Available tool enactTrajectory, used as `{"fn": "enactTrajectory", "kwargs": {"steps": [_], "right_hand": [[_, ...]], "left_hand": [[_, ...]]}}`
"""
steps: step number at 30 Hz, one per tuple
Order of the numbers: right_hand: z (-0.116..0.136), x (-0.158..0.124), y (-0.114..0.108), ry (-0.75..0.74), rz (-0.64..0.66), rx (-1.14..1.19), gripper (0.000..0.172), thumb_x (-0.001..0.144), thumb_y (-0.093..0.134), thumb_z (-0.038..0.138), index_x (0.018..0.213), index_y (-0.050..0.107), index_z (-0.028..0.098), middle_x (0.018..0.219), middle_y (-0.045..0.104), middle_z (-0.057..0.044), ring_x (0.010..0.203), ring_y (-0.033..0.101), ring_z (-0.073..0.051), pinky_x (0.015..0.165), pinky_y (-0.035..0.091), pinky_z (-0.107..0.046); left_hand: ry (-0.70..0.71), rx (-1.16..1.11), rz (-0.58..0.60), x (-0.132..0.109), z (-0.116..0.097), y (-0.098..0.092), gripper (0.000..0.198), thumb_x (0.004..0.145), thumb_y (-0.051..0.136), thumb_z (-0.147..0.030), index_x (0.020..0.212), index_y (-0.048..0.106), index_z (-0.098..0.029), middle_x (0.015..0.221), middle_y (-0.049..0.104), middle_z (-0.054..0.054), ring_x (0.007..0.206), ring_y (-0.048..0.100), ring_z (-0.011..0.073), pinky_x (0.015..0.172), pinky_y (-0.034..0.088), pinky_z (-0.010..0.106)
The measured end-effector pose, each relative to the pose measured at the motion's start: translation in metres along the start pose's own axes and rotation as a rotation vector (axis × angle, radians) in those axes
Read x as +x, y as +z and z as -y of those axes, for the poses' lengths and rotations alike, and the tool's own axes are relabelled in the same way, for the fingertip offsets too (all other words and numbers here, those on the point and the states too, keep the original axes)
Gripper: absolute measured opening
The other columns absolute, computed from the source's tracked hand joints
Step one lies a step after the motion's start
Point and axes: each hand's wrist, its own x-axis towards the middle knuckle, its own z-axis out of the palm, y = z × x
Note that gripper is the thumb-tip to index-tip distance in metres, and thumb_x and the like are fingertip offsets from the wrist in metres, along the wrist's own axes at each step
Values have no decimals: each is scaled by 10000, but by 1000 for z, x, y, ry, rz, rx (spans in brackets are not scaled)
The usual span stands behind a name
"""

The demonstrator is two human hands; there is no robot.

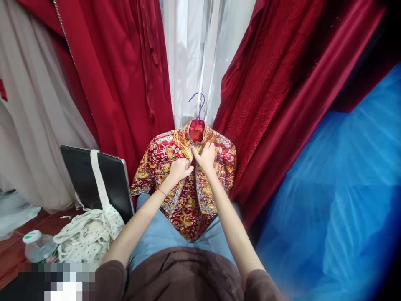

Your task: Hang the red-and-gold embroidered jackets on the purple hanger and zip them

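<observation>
A red jacket [161, 152] with gold and silver embroidery hangs on a purple hanger [200, 106] in front of me, its front parted below the collar. My left hand [180, 169] is closed on the front edge at the left side of the opening, fingers curled in. Slightly higher, my right hand [206, 156] grips the opposite edge under the collar, its fingers bent over the cloth and its thumb pointing toward the opening. The fabric under both hands is partly hidden. The jacket's lower part hangs between my knees.
Dark red garments [125, 83] hang on both sides, with blue tulle [344, 200] at right and pale tulle [34, 113] at left. A black padded chair back [79, 177], a dotted cloth bag [89, 236] and a plastic bottle [40, 247] are at my left.
</observation>
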Motion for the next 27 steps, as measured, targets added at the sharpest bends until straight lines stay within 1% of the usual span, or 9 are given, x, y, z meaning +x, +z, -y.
{"fn": "enactTrajectory", "kwargs": {"steps": [3,7,11,15,18,20,22,24,27], "right_hand": [[8,-22,1,73,-104,-12,506,958,434,604,1052,527,116,1111,549,-220,1068,498,-342,952,403,-517],[3,-76,4,185,-182,-94,449,950,465,543,1100,523,124,1161,539,-245,1108,470,-378,943,380,-547],[-13,-116,10,185,-54,-167,484,866,587,558,1063,548,117,1127,564,-254,1045,503,-373,907,397,-533],[-15,-108,-6,108,6,76,207,935,493,363,831,536,190,895,584,-97,760,508,-207,733,411,-344],[-3,-91,-35,30,-136,329,263,983,425,309,745,481,212,765,516,-14,659,444,-149,670,379,-289],[6,-86,-51,15,-257,431,293,1006,416,322,736,463,216,741,490,3,671,447,-142,676,384,-281],[10,-85,-56,22,-278,467,307,1016,412,335,737,464,217,740,497,4,684,462,-143,686,396,-281],[5,-90,-48,15,-167,456,290,1012,411,332,759,491,215,760,538,-9,696,490,-150,702,415,-287],[-14,-103,-21,-5,69,350,200,977,420,288,843,545,207,849,602,-51,748,540,-178,729,446,-305]], "left_hand": [[-7,-29,-40,-9,-3,-5,233,880,549,-258,658,561,-188,778,646,37,727,589,173,640,354,289],[-3,-68,-75,-9,-4,-14,245,942,491,-258,718,561,-188,804,618,26,694,562,150,627,337,274],[41,-91,-92,-3,-17,-38,235,959,480,-250,751,567,-184,831,609,29,696,557,149,628,333,274],[109,-134,-173,-15,-42,-69,252,968,461,-235,740,557,-184,812,594,26,673,539,142,627,344,272],[160,-151,-196,-26,-58,-77,255,979,452,-256,755,554,-190,801,592,20,664,538,144,602,336,276],[147,-135,-177,-26,-63,-70,241,979,461,-263,767,554,-195,818,607,24,674,554,152,594,337,283],[107,-118,-149,-22,-60,-54,227,981,463,-256,781,552,-198,851,626,34,699,577,162,607,359,286],[57,-109,-121,-17,-51,-32,212,988,461,-251,803,550,-199,893,639,49,737,599,173,637,393,288],[-19,-129,-98,-19,-28,7,163,983,492,-271,842,540,-203,922,636,65,819,620,205,693,450,302]]}}
